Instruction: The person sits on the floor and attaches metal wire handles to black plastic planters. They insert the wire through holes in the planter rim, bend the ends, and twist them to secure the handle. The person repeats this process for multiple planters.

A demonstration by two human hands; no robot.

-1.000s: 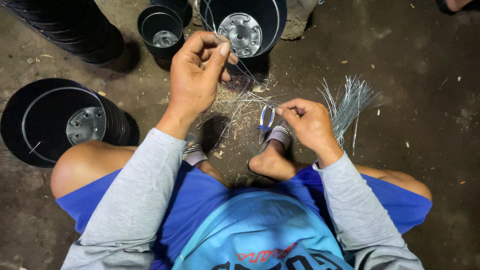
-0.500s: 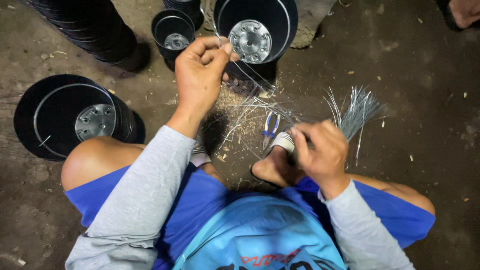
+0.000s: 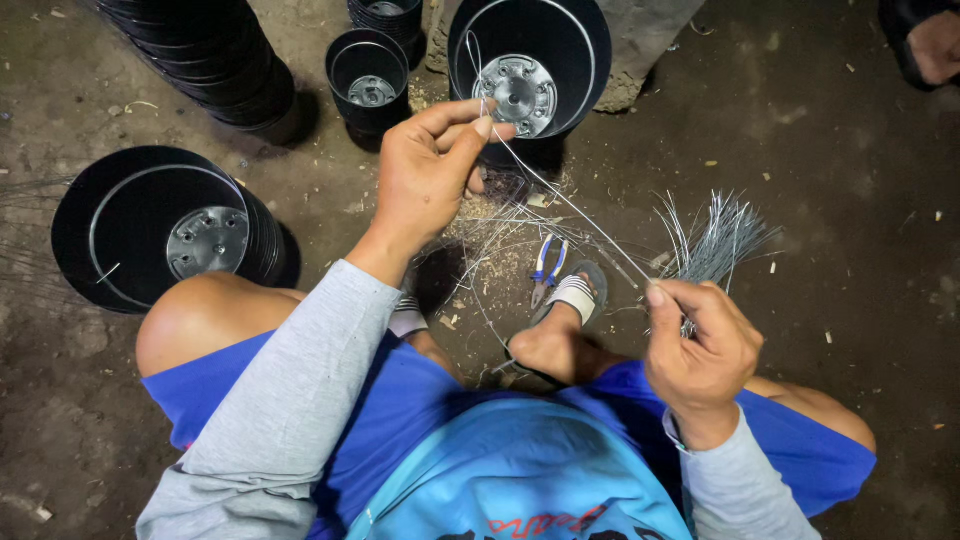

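Left hand (image 3: 425,175) first: from my feed it is raised over the ground with thumb and forefinger pressed together on a thin silvery wire (image 3: 570,205), the other fingers curled loosely behind. That wire is bare grey metal, very fine, and catches the light along its length. Above the pinch it loops upward in front of a black plastic pot (image 3: 530,55); below, it runs as a taut slanted line down and across to the right hand (image 3: 700,350). I see that hand closed into a loose fist, thumb up, gripping the lower end of the wire together with the base of a bundle of cut wires (image 3: 715,235) — these fan out above the fist like a stiff grey brush.

Between the two hands, on the dirt floor (image 3: 830,150), lie more loose strands in a tangle, with small pliers (image 3: 547,265) with blue handles lying among them, just beside a sandalled foot (image 3: 560,320). The pot behind the wire shows a round metal disc in its bottom. A similar pot stack (image 3: 160,225) lies near the left knee, a smaller pot (image 3: 368,70) sits above it, and a long stack of nested black pots (image 3: 210,60) lies at the upper left.
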